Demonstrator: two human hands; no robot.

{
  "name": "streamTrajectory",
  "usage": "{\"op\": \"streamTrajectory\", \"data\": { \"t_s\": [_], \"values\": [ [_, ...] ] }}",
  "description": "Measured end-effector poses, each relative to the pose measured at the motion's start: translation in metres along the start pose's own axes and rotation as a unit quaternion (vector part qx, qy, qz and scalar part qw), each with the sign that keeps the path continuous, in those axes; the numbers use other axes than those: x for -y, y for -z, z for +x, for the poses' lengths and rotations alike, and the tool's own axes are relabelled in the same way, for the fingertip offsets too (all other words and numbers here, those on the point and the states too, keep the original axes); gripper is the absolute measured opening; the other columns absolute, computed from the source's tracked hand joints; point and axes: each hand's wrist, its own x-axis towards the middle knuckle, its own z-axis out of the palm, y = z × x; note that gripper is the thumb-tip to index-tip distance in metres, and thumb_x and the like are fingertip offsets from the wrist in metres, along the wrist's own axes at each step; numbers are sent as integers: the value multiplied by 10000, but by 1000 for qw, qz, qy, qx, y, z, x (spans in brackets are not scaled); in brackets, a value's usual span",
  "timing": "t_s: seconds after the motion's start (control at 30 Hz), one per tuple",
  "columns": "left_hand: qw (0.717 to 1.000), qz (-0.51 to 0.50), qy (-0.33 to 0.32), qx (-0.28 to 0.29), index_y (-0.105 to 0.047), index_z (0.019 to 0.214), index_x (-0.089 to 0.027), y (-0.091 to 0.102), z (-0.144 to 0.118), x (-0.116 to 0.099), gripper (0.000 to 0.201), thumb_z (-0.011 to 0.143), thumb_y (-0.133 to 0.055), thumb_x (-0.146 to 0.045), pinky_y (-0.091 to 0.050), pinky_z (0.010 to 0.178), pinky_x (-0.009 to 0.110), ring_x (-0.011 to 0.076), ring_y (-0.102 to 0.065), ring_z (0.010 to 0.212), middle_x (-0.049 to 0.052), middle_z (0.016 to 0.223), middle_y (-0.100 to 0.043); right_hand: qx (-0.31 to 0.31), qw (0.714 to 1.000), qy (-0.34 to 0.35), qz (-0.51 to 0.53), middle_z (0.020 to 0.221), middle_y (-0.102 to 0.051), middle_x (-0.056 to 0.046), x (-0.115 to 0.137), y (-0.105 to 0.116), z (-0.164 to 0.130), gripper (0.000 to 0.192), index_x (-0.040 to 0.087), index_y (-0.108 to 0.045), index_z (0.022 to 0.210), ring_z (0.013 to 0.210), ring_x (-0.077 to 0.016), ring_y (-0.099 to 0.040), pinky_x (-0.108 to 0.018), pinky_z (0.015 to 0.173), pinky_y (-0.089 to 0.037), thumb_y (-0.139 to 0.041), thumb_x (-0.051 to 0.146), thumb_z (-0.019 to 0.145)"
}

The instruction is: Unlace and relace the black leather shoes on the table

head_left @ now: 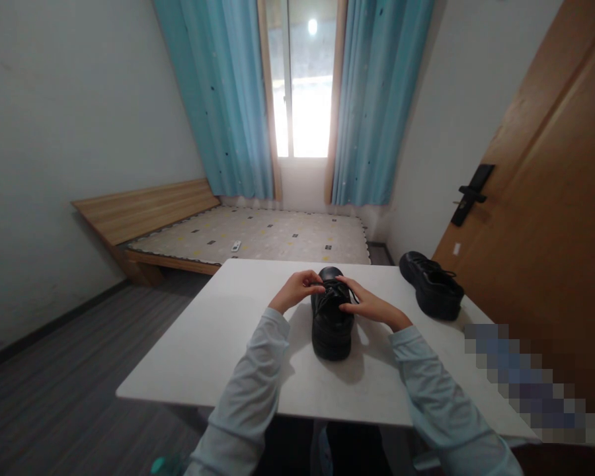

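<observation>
The white table (218, 344) fills the near field. A black shoe (332, 324) stands at its centre, heel toward the viewer, toe pointing to 12 o'clock.

The left hand (297, 289) sits at the shoe's 10 o'clock, fingers curled inward and pinching a lace (327, 289) at the top of the shoe. The right hand (364, 303) sits at the shoe's 2 o'clock, fingers bent over the lacing area and touching it; whether it pinches a lace end cannot be told. The shoe lies directly between the two hands, its upper part under both sets of fingertips, sole flat on the table.

A second black shoe (432, 284) rests at 2 o'clock near the table's right edge, well apart from the hands.

Beyond the table, a bed (258, 235) lies at 11 o'clock. Blue curtains (218, 99) frame a window (302, 79) at 12 o'clock. A wooden door (550, 218) stands at 3 o'clock.
</observation>
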Motion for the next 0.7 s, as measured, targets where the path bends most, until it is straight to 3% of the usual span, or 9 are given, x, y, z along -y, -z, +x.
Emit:
{"op": "streamTrajectory", "data": {
  "t_s": [0.1, 0.2, 0.43, 0.7],
  "values": [
    [999, 45, -7, 21, -681, 783, -139, 2, -1, 3, 281, 623, -731, -364, -404, 597, 235, 111, -522, 613, -5, 648, -614, 1, 1000, -3, -1, 1479, -303, -117, -1, 0, 1, 762, 246, -298, 1409, 1373, -295, -256, -516, 1131, -164, -638, 426, 751],
    [996, 87, -32, 5, -703, 764, -159, 3, -1, 3, 167, 661, -708, -291, -419, 620, 232, 116, -540, 643, 0, 674, -629, -1, 1000, -8, 1, 1480, -301, -122, -1, 0, 1, 770, 232, -305, 1407, 1375, -294, -252, -502, 1135, -161, -641, 436, 745],
    [978, 187, -47, -86, -665, 784, -170, 3, 0, 5, 76, 736, -644, -226, -453, 670, 240, 121, -550, 704, 15, 785, -575, -3, 1000, -11, 5, 1476, -301, -132, 0, -1, 1, 773, 219, -307, 1403, 1374, -287, -256, -493, 1138, -154, -640, 446, 744],
    [959, 219, -33, -176, -600, 766, -165, 5, -1, 3, 4, 770, -601, -166, -472, 717, 275, 113, -544, 684, 22, 829, -591, -5, 1000, 1, 6, 1471, -312, -121, -2, -1, 1, 753, 241, -308, 1403, 1368, -281, -270, -495, 1138, -158, -633, 444, 756]
  ]
}}
